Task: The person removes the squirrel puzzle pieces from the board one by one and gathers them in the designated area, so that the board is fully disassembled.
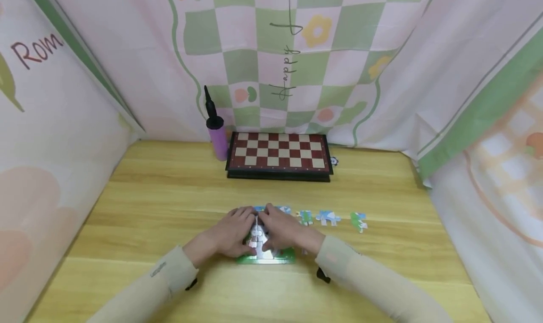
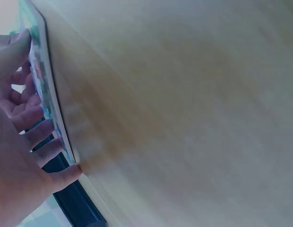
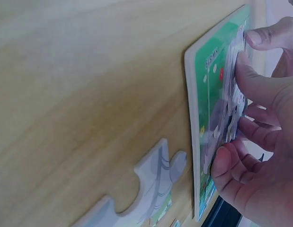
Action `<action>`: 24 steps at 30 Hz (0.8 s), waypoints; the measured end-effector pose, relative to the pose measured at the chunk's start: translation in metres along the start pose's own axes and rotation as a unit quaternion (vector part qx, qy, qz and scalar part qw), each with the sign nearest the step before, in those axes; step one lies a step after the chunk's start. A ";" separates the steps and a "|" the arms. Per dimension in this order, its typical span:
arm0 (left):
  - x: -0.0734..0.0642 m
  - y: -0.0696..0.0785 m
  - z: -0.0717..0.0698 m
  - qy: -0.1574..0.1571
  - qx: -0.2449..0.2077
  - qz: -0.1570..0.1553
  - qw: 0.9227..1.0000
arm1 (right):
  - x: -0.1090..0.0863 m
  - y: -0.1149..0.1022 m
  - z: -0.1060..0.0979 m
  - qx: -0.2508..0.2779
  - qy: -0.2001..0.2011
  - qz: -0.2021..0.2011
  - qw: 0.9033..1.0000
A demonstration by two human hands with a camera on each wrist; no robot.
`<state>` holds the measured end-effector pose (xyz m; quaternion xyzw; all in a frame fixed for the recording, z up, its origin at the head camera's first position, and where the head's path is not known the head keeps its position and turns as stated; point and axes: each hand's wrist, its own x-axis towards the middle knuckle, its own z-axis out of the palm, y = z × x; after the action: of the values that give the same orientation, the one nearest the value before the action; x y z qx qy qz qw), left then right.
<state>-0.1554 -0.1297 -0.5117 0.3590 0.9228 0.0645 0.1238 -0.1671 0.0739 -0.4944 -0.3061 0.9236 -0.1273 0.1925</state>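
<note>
Both hands are over a jigsaw puzzle board (image 1: 271, 260) with a green border, partly filled with pieces. My left hand (image 1: 233, 232) rests on the board's left side, its fingers reaching over the top part and its thumb lower down. From the right, my right hand (image 1: 283, 228) touches pieces in the board; its fingertips press on them in the right wrist view, where the green border (image 3: 203, 80) shows. The two hands' fingers nearly meet at the top and hide much of the picture. Loose jigsaw pieces (image 1: 328, 217) lie to the right, one grey-white piece (image 3: 153, 189) close to the board.
Behind the board stands a folded magnetic chessboard (image 1: 277, 155) with a black rim. A purple hand pump (image 1: 218, 141) is upright at its left. Another loose piece (image 1: 358, 222) lies farther right on the wooden table (image 1: 148, 210). Patterned cloth (image 1: 292, 68) hangs around the table.
</note>
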 end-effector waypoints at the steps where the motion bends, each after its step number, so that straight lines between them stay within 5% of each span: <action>1: -0.001 0.000 0.000 -0.001 -0.003 0.002 1.000 | 0.000 0.000 0.000 -0.002 0.001 -0.002 1.000; 24: -0.003 0.004 -0.006 0.008 -0.001 0.011 1.000 | 0.003 0.002 0.003 0.013 0.001 0.002 1.000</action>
<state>-0.1527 -0.1288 -0.5045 0.3685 0.9197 0.0696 0.1165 -0.1691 0.0737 -0.4984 -0.3011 0.9228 -0.1395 0.1958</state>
